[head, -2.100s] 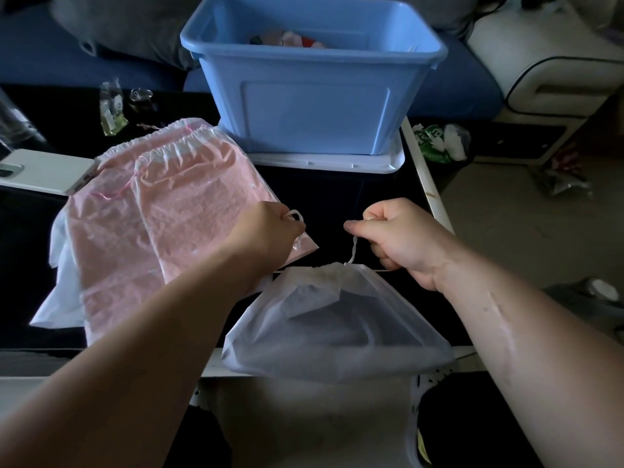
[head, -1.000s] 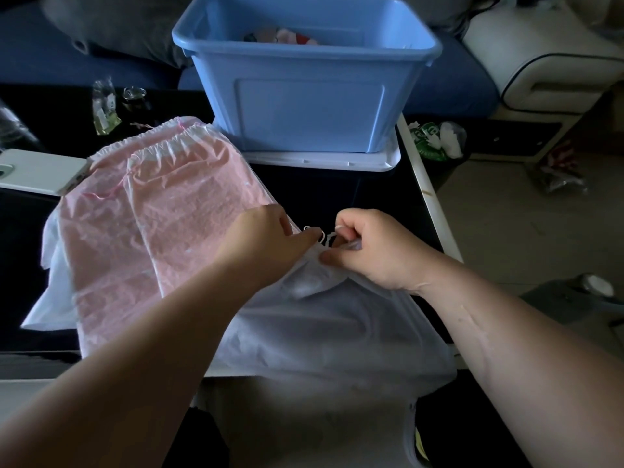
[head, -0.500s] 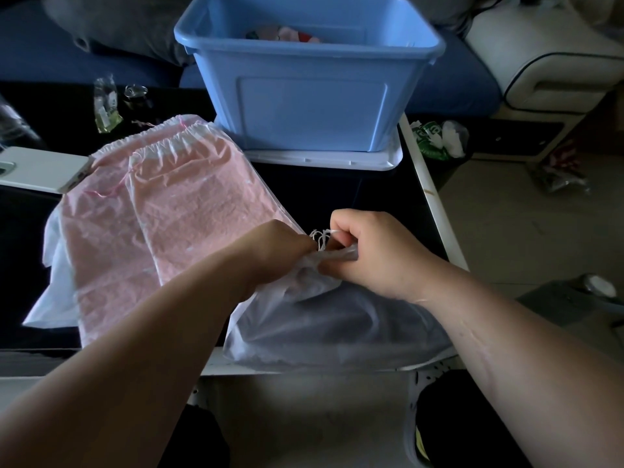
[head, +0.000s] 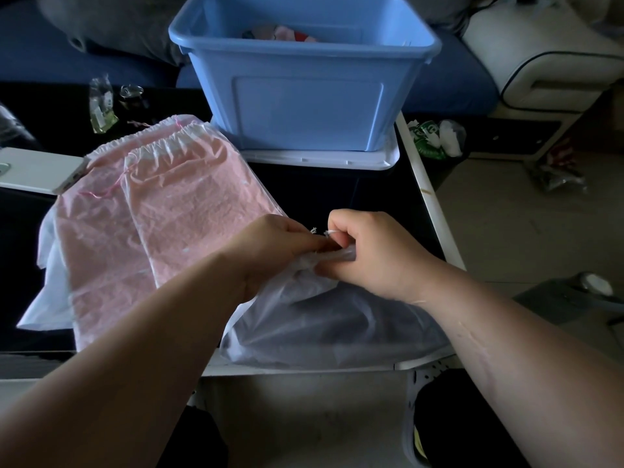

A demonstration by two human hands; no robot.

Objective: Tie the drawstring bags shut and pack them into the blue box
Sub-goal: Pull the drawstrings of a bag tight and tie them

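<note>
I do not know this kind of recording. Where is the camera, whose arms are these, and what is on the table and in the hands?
There is no machine here. A person wears one camera on the head, so you look forward and down along their two bare arms. The left hand and the right hand both grip the gathered neck of a whitish bag with something dark inside; a bit of its drawstring shows between them. The bag lies at the near edge of a dark table. To its left lie flat pink bags. Behind stands the blue box, on a white lid, with colourful items inside.
</note>
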